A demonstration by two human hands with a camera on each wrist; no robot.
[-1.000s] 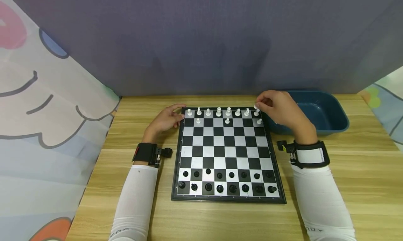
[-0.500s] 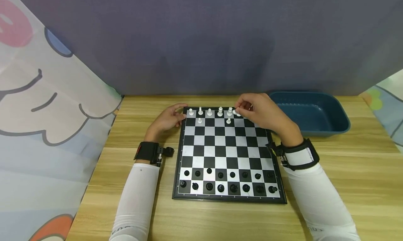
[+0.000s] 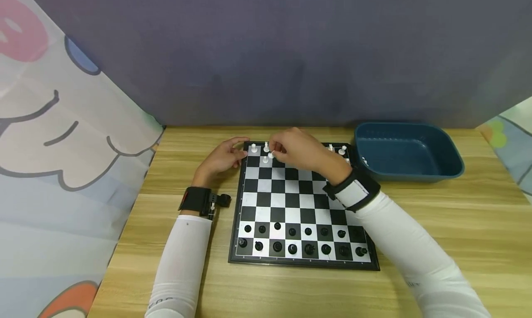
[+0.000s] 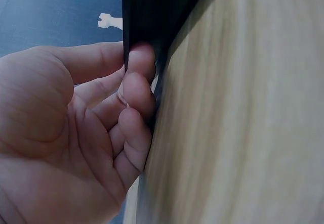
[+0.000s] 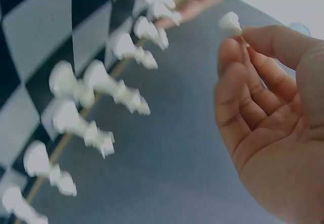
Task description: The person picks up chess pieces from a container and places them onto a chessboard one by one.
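A black-and-white chessboard (image 3: 298,187) lies on the wooden table. My left hand (image 3: 220,159) grips its far left corner; in the left wrist view, the thumb is over the board's edge (image 4: 147,16) and the fingers curl beneath. Over the far left squares, my right hand (image 3: 300,148) pinches a white pawn (image 5: 231,23) between thumb and forefinger, its base showing in the right wrist view. White pieces stand along the far row, including a rook (image 3: 254,148) by my left hand. A white pawn (image 3: 265,159) stands in front of them. My right hand hides several far-row pieces in the head view.
A blue plastic bin (image 3: 415,176) stands to the right of the board, with small white pieces (image 3: 364,161) near its left wall. Black chess pieces (image 3: 293,249) fill two rows on the near side. A grey panel (image 3: 266,55) rises behind the table.
My right hand has travelled left along the far row, from the board's far right corner to its left part, carrying the white pawn. My left hand keeps its grip on the board.
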